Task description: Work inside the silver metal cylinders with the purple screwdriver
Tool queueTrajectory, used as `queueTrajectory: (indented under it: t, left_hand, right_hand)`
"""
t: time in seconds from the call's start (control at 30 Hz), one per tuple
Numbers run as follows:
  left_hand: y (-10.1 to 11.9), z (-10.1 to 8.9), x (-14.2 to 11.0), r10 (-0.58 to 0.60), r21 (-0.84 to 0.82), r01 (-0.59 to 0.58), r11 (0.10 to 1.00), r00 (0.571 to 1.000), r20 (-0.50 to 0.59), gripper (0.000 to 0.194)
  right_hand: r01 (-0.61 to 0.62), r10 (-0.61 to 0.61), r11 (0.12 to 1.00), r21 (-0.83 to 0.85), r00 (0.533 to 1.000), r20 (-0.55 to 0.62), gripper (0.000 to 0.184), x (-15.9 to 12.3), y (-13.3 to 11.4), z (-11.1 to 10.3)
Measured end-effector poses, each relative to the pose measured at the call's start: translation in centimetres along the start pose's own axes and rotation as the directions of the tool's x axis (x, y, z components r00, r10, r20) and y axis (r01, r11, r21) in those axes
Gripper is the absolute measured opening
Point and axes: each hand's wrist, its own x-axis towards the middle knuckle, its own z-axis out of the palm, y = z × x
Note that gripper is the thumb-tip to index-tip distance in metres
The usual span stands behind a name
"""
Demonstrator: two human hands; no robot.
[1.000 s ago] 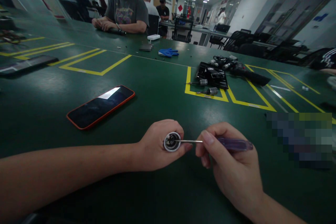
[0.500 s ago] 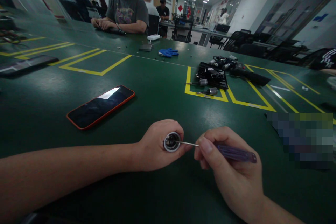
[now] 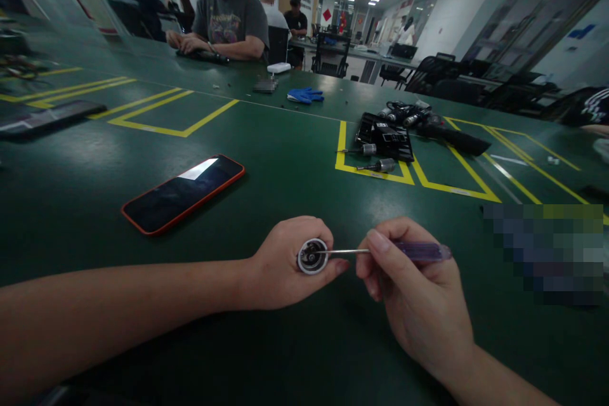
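Note:
My left hand (image 3: 290, 263) is wrapped round a small cylindrical part (image 3: 304, 268), its silvery rim and dark hollow end facing me. Small fittings show inside the opening; the rest of the part is hidden in the fist. Between thumb and fingers, my right hand (image 3: 413, 285) grips a screwdriver (image 3: 423, 252) with a clear purple handle and thin metal shaft. The shaft lies almost level, and its tip reaches into the open end of the cylinder. Whether the tip touches a screw I cannot tell.
An orange-cased phone (image 3: 185, 193) lies on the green table (image 3: 285, 165). Further back are a black tool case (image 3: 384, 136), two metal-bodied pieces with thin shafts (image 3: 380, 165), a bundle of black cables (image 3: 404, 111) and a blue glove (image 3: 305, 96). Across the table sits a person (image 3: 233, 19).
My right hand has tilted the screwdriver, its handle end rising and shifting slightly left, so the shaft is nearer level. My left hand and the cylinder stay almost still.

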Motion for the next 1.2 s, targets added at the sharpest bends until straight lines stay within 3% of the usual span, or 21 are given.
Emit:
queueTrajectory:
  t: [0.27,0.5,0.73,0.87,1.0,1.2]
  left_hand:
    - [0.2,-0.2,0.2,0.002,-0.001,-0.002,1.0,1.0,-0.002,0.018]
    - [0.3,-0.2,0.3,0.007,-0.01,-0.007,1.0,1.0,-0.008,0.018]
    - [0.1,-0.1,0.3,0.036,-0.032,-0.036,0.999,0.999,-0.013,0.017]
    - [0.2,-0.1,0.2,-0.009,-0.021,0.008,1.0,1.0,-0.011,0.018]
    - [0.0,0.0,0.2,0.015,-0.005,-0.015,1.0,1.0,-0.012,0.019]
    - [-0.3,0.0,0.2,0.01,-0.009,-0.01,1.0,1.0,-0.011,0.017]
  right_hand:
    - [0.17,-0.169,0.977,-0.131,0.985,0.015,0.014,-0.6,-0.2,-0.2]
    - [0.22,-0.206,0.952,-0.215,0.975,0.087,0.011,-1.0,0.0,-0.5]
    - [0.372,-0.322,0.844,-0.388,0.928,0.188,0.01,-1.0,-0.6,-0.5]
    - [0.259,-0.233,0.907,-0.333,0.966,0.115,0.012,-0.6,-0.2,-0.3]
    - [0.083,-0.081,0.992,-0.098,0.996,0.033,0.015,-0.2,0.2,-0.1]
    - [-0.022,0.022,0.999,0.023,0.999,0.027,0.016,0.2,0.1,-0.2]
